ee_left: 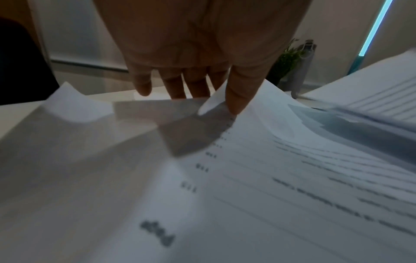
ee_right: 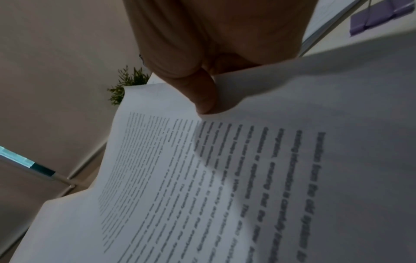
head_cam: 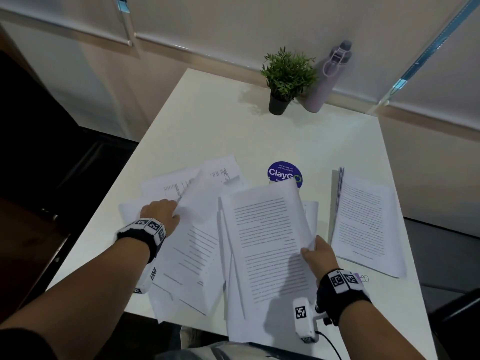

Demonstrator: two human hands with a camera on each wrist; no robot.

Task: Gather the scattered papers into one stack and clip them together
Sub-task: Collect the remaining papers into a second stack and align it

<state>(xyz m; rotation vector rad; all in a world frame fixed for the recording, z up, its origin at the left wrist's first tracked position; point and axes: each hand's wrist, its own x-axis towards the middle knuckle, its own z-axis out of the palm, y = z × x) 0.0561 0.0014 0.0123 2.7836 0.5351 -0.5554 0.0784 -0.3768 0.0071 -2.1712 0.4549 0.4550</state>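
White printed papers lie scattered over the near half of the white table [head_cam: 233, 131]. My left hand [head_cam: 166, 211] pinches the raised edge of one sheet [head_cam: 197, 201] on the left pile; in the left wrist view its thumb [ee_left: 241, 96] lies on top of that sheet [ee_left: 258, 151] and the fingers sit behind its curled corner. My right hand [head_cam: 311, 249] grips the right edge of a lifted bundle of text pages [head_cam: 267, 237], its thumb [ee_right: 207, 96] pressed on the top page [ee_right: 202, 178]. A purple binder clip [ee_right: 378, 19] lies on the table by my right wrist [head_cam: 359, 277].
A separate squared stack of pages [head_cam: 363, 219] lies at the right. A round blue sticker [head_cam: 284, 174] shows behind the lifted bundle. A small potted plant [head_cam: 285, 76] and a lilac bottle [head_cam: 327, 76] stand at the far edge by the wall. Some sheets overhang the near edge.
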